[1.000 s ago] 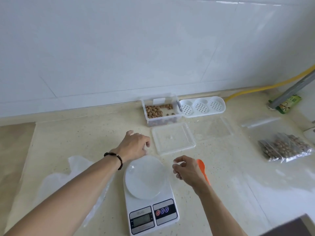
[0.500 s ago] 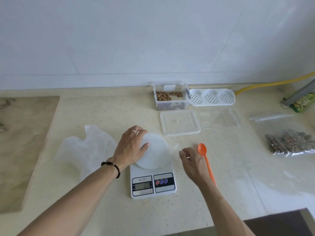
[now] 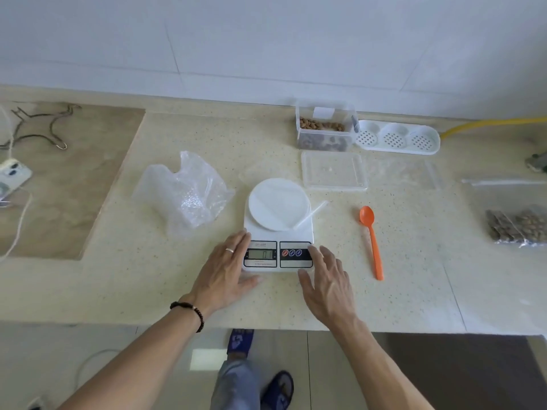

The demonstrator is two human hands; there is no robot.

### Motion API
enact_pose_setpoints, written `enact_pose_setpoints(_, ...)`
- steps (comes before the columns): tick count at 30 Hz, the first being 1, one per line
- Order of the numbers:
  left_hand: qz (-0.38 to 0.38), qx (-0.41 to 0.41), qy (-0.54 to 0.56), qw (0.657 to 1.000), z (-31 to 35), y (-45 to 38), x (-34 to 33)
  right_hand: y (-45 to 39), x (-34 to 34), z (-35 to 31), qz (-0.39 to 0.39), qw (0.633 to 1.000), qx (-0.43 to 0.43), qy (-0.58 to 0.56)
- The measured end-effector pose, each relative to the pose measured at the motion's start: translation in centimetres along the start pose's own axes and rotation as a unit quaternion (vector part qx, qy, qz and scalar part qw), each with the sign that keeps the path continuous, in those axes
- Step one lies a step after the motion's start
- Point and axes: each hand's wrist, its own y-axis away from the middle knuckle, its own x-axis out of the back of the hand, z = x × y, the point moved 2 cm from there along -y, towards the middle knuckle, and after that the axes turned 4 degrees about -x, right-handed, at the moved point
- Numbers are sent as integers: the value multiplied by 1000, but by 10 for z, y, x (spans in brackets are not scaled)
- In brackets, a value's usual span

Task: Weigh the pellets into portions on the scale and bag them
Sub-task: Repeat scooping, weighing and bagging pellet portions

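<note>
Two bare hands frame the white digital scale (image 3: 278,232), which sits near the middle of the counter (image 3: 124,291), a little back from its front edge. I see the left hand (image 3: 222,273) lying flat with fingers spread and straight, its fingertips touching the scale's left front corner; it wears a ring and a dark bead bracelet at the wrist. The right hand (image 3: 327,281) mirrors it at the right front corner, fingers relaxed and extended, gripping nothing. The scale's display is lit, though I cannot read it with certainty. On the weighing platform rests a round white dish (image 3: 278,204), with a clear zip bag (image 3: 310,213) lying partly across its right side. The brown pellets (image 3: 321,125) fill a clear tub (image 3: 325,127) at the back edge of the counter, against the wall. Just in front of the tub lies its clear lid (image 3: 334,174). Beside the tub to the right is a white perforated tray (image 3: 396,137). An orange spoon (image 3: 371,241) lies right of the scale, bowl pointing away from me. Toward the right edge sits a filled bag of pellets (image 3: 518,224). Left of the scale is a crumpled piece of bubble wrap (image 3: 183,193).
</note>
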Motion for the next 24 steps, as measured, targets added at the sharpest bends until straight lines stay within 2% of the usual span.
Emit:
enact_pose_setpoints(11,-18,19,4,1000,-1,2,-7,8,-6,-8,-31,993,32,110)
enact_pose_setpoints(24,-20,23,20,999,-3,3,-10,5,-10,-9,-14,995,13,96)
